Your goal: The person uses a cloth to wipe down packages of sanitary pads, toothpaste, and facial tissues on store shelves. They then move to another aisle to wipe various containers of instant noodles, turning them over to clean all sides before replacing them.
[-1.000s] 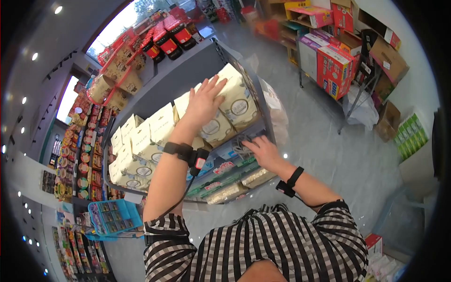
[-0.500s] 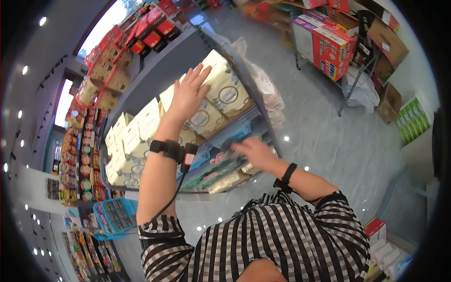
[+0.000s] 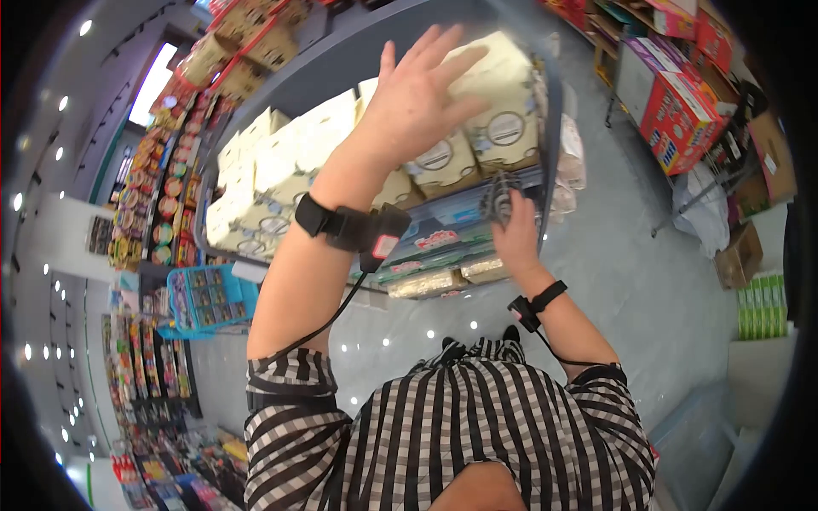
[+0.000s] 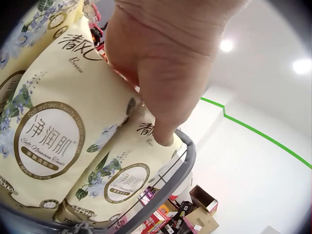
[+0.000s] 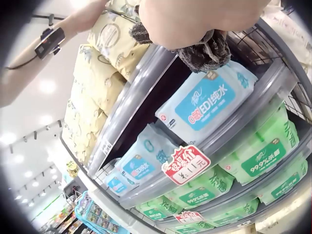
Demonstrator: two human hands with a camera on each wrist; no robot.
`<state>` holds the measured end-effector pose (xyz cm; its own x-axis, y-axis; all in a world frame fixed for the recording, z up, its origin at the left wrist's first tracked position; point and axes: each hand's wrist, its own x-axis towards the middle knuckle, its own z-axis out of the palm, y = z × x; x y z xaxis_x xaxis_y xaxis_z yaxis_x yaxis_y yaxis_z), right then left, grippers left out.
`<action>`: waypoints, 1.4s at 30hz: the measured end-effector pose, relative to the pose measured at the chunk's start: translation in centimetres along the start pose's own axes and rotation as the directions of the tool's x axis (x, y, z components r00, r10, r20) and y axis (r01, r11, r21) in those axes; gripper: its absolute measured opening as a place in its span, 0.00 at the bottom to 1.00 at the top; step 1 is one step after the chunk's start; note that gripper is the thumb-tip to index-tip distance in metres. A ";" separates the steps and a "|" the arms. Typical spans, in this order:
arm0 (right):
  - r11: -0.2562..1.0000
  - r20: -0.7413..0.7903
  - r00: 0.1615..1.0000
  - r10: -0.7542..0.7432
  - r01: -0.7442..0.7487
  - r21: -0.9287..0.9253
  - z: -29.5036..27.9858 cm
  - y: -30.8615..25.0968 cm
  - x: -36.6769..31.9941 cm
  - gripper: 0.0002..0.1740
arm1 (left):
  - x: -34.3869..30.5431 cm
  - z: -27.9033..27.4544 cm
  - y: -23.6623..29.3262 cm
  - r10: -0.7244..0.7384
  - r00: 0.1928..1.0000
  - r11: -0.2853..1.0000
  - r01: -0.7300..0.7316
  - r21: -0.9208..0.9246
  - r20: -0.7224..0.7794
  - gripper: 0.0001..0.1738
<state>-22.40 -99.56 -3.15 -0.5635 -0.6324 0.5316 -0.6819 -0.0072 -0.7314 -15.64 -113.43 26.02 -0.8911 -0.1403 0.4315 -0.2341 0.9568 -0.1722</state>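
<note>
Now the right hand [image 3: 518, 232] grips a bunched grey cloth [image 5: 204, 54] just below the rightmost of the cream packs [image 4: 51, 122]; half a second ago it was farther left along the rack [image 5: 243, 125]. The left hand [image 3: 417, 102], its fingers spread wider than before, reaches over those packs, holding nothing visible; whether it touches them, I cannot tell. The work in hand thus seems to have shifted to the right end of the rack, with the cloth above the stock on the next shelf down.

The cream packs read 清风, 净润肌, "Soft Nonwoven Towels" and 亲肤洗脸巾. Beneath the cloth, a blue pack [image 5: 202, 107] shows "EDI纯水"; lower still, a green pack [image 5: 261, 157] shows "99.9%". Between these rows, a red-edged price tag [image 5: 186, 165] gives 11元; its upper line is harder to make out.
</note>
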 end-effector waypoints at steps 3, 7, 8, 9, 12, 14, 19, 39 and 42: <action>0.998 -0.045 0.997 -0.058 0.057 -0.020 1.2 -0.2 -0.3 0.44 | -3.8 -5.4 0.8 -0.022 0.987 0.942 -0.034 -0.333 -0.162 0.25; 0.983 0.037 0.987 -0.156 0.158 -0.090 4.0 -2.9 -1.0 0.44 | -15.6 -9.4 -0.1 -0.235 0.972 0.912 0.222 -0.346 0.004 0.23; 0.981 0.042 0.986 -0.161 0.165 -0.098 4.5 -3.7 -1.2 0.44 | -18.9 -9.6 -0.8 -0.300 0.953 0.905 0.295 -0.308 0.033 0.23; 0.985 0.062 0.989 -0.135 0.140 -0.096 5.1 -4.4 -1.4 0.43 | -22.3 -9.5 -1.4 -0.363 0.930 0.892 0.365 -0.268 0.061 0.22; 0.976 0.085 0.982 -0.166 0.176 -0.129 7.1 -6.4 -2.1 0.42 | -33.6 -8.3 -2.8 -0.659 0.746 0.685 0.647 -0.334 0.095 0.19; 0.970 0.104 0.977 -0.189 0.202 -0.134 9.0 -8.4 -2.7 0.41 | -40.8 -7.5 -2.9 -0.795 0.600 0.535 0.762 -0.365 0.089 0.17; 0.951 0.123 0.961 -0.246 0.264 -0.158 15.7 -13.0 -4.6 0.42 | -55.9 -7.3 -2.8 -0.919 0.370 0.308 0.891 -0.333 0.140 0.18; 0.789 0.485 0.760 -0.432 0.579 -0.205 29.0 -28.9 -8.4 0.34 | -77.9 -7.0 -4.4 -0.828 0.222 0.125 0.968 -0.218 0.515 0.27; 0.728 0.515 0.708 -0.483 0.652 -0.213 27.1 -27.8 -7.5 0.32 | -78.6 -6.5 -3.2 -0.799 0.161 0.068 0.981 -0.180 0.580 0.29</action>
<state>13.38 -115.61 1.64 0.1706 -0.8432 0.5099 -0.9629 -0.2524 -0.0952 57.66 -103.85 -1.56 -0.1823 -0.9343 -0.3062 -0.8205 -0.0270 0.5711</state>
